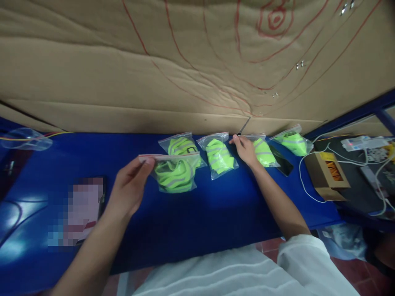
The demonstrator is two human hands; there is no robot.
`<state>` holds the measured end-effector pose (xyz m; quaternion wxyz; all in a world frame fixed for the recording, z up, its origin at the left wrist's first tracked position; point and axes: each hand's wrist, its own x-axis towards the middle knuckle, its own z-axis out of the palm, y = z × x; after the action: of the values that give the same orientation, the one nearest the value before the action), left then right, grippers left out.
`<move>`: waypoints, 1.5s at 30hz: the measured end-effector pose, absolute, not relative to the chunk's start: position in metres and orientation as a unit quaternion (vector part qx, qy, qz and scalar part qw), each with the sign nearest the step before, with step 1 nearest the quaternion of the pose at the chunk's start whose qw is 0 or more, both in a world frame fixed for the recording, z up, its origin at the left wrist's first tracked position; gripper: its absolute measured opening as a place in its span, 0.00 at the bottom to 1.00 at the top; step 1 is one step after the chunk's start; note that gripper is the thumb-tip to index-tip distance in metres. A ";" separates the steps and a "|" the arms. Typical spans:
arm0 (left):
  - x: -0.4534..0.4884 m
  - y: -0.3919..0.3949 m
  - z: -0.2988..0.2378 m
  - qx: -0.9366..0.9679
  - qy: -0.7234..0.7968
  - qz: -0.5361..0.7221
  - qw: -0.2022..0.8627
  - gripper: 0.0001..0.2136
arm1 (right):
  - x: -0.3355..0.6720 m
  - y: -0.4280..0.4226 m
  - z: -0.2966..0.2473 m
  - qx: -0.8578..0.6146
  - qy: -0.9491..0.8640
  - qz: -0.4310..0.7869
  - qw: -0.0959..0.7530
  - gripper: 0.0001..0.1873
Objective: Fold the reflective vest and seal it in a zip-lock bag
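My left hand (131, 187) pinches the top left corner of a clear zip bag (175, 172), which holds folded neon-yellow webbing with grey reflective stripes. This bag hangs in front of another zip bag (180, 144) of the same kind, partly covering it. My right hand (246, 149) is closed near the back edge of the table, between two more bags. A thin dark stick-like thing (245, 124) rises from its fingertips against the cardboard; its kind is unclear. To the hand's left lies a zip bag (219, 156), to its right another (264, 152).
One more bag (293, 142) lies farther right, beside a dark phone (282, 161). An open cardboard box (317, 170) and white cables stand at the right. A blurred-out flat item (84, 209) lies left on the blue table (191, 230). Marked cardboard (92, 78) walls the back.
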<state>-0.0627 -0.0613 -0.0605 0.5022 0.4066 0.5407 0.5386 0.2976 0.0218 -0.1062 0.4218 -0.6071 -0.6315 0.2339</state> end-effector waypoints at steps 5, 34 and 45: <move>-0.063 -0.055 -0.061 0.297 0.556 0.550 0.548 0.17 | 0.283 0.013 -0.116 -0.632 -0.613 0.225 0.418 0.34; -0.059 -0.068 -0.077 0.336 0.565 0.481 0.579 0.21 | 0.279 0.082 -0.134 -0.600 -0.515 0.299 0.534 0.24; -0.058 -0.069 -0.080 0.321 0.564 0.488 0.584 0.20 | 0.285 0.087 -0.139 -0.569 -0.473 0.352 0.574 0.31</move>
<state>-0.0581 -0.0685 -0.0797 0.5838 0.3207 0.5642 0.4878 0.2846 0.0870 -0.1392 0.5739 -0.5685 -0.4728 0.3519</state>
